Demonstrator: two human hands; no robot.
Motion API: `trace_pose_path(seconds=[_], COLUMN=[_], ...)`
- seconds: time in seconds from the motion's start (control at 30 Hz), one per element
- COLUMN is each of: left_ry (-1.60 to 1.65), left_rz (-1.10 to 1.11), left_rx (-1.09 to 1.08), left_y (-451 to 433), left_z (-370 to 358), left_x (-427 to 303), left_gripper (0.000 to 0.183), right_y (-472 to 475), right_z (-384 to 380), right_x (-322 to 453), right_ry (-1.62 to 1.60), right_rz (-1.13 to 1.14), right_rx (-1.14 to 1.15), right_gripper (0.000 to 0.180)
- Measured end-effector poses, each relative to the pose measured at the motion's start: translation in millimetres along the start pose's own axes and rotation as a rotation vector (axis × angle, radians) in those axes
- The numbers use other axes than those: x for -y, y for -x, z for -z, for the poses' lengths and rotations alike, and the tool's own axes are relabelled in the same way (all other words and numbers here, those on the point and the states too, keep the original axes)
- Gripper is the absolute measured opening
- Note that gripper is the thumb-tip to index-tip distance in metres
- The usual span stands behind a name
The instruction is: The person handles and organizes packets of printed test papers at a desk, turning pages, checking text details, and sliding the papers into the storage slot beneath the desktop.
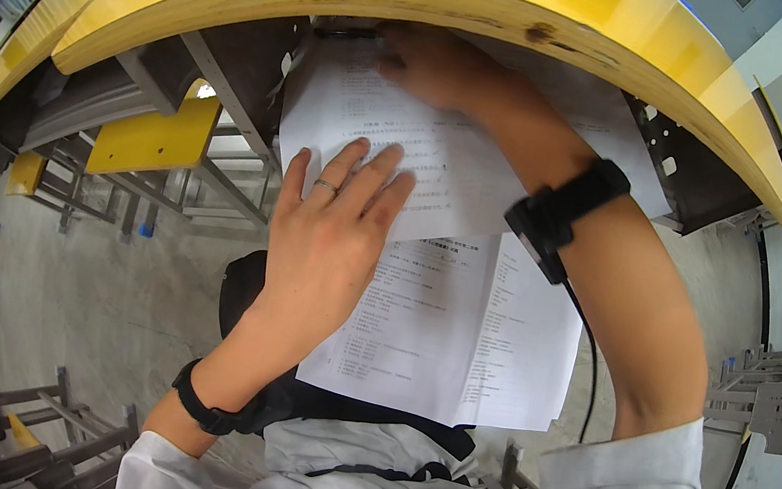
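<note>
Printed paper sheets (476,181) lie partly inside the dark metal shelf under a yellow desktop. My left hand (331,236), with a ring on one finger, rests flat on the upper sheet, fingers spread. My right hand (436,69) reaches over the same sheet below the desk edge, near a dark slender object (347,33) at the shelf's left; its fingers are blurred and partly hidden, so whether it holds anything is unclear. More printed sheets (423,333) overlap beneath, over my lap. Black straps circle both wrists, the right one carrying a small device with a cable.
The thick wooden edge of the yellow desk (457,8) curves above both hands. A yellow seat (153,137) on a metal frame stands at the left. More desk and chair frames (63,408) surround me on the grey floor.
</note>
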State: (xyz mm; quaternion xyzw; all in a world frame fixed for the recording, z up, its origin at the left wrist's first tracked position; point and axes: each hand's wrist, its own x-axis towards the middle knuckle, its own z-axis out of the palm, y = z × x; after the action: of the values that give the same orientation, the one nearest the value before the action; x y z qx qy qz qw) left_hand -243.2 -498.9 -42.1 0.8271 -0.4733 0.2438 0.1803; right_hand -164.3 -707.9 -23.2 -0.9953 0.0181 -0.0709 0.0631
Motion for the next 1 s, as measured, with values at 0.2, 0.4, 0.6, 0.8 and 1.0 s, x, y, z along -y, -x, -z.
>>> trace_pose_path(seconds=[0.2, 0.4, 0.6, 0.8, 1.0], left_ry=[0.082, 0.126, 0.149, 0.152, 0.241], left_rz=[-0.069, -0.073, -0.101, -0.134, -0.094], left_rx=[-0.136, -0.181, -0.219, -0.3, -0.211], left_y=[7.1, 12.8, 2.8, 6.1, 5.5], left_z=[5.9, 20.5, 34.7, 51.1, 45.7], left_x=[2.2, -13.1, -8.5, -1.8, -20.2], left_gripper=[0.028, 0.022, 0.016, 0.026, 0.023], right_y=[33.6, 55.5, 84.4, 209.8, 224.9], right_z=[10.3, 14.9, 51.5, 67.2, 60.3], right_x=[-25.1, -82.4, -70.5, -132.1, -161.7], right_ry=[-0.121, -0.027, 0.384, 0.3, 0.259], right_rz=[0.033, 0.068, -0.071, -0.128, -0.39], right_rx=[-0.041, -0.089, -0.346, -0.482, -0.25], right_gripper=[0.035, 0.026, 0.024, 0.036, 0.041])
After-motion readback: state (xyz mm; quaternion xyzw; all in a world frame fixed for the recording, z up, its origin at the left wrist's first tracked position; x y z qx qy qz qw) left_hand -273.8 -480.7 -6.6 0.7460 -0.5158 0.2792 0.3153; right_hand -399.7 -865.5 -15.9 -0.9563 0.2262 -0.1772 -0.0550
